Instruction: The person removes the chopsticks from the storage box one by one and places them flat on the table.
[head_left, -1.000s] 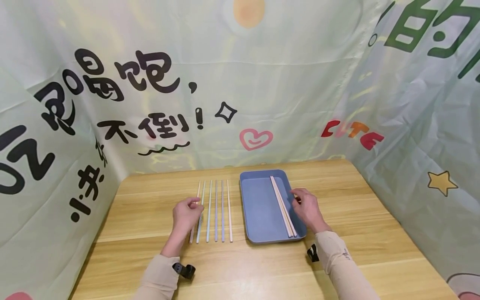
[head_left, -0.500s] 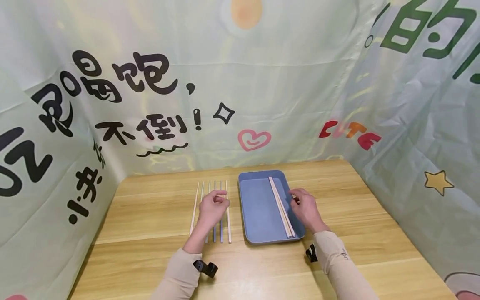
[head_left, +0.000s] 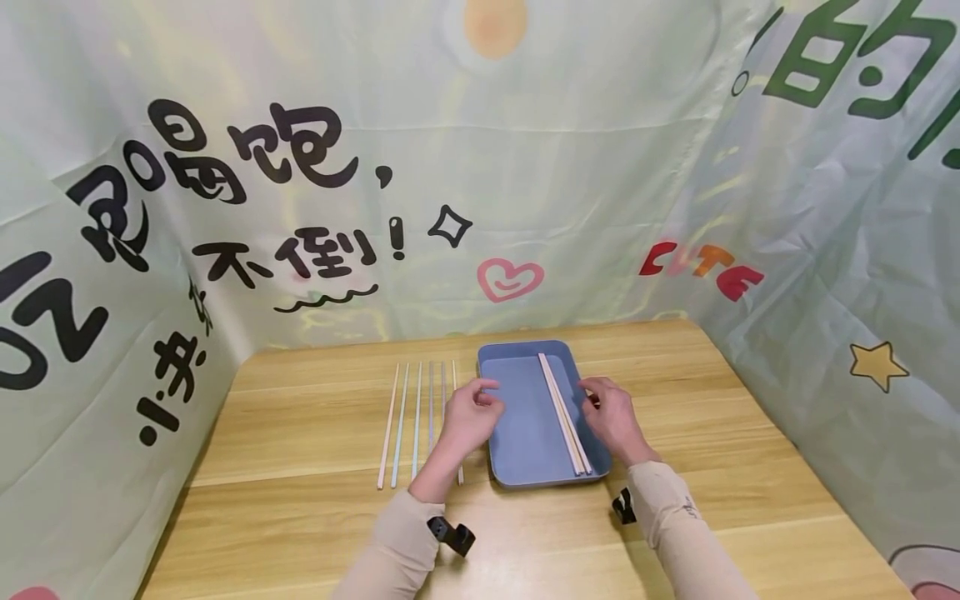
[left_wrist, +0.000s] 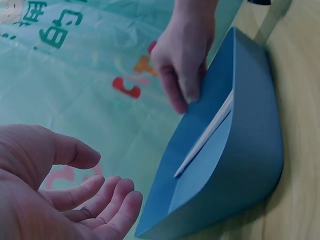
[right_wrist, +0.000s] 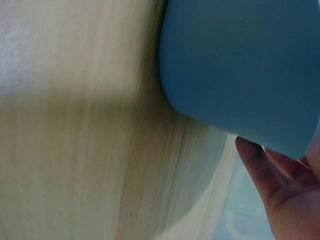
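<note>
My left hand (head_left: 472, 412) hangs over the left rim of a blue rectangular tray (head_left: 517, 433), fingers loosely curled and holding nothing. In the left wrist view, the gap between its thumb and fingers (left_wrist: 127, 200) shows plainly. My right hand (head_left: 611, 417) holds the tray's right rim, fingers bent over it; the tray's wall partly hides them in the right wrist view. Inside the tray, several pale pink chopsticks (head_left: 557, 400) lie close together toward the right. Left of it, several chopsticks (head_left: 402, 425) in pink, blue and purple lie side by side on the table, partly covered by my left forearm.
The wooden table (head_left: 300, 433) stands against printed cloth walls (head_left: 420, 167) at the back and sides. A small black wrist camera (head_left: 452, 536) is strapped to the left sleeve, another one (head_left: 624, 506) to the right.
My left hand has moved right from the leftmost chopsticks, across the row, to the tray's left rim. The right hand, tray and chopsticks stay where they were.
</note>
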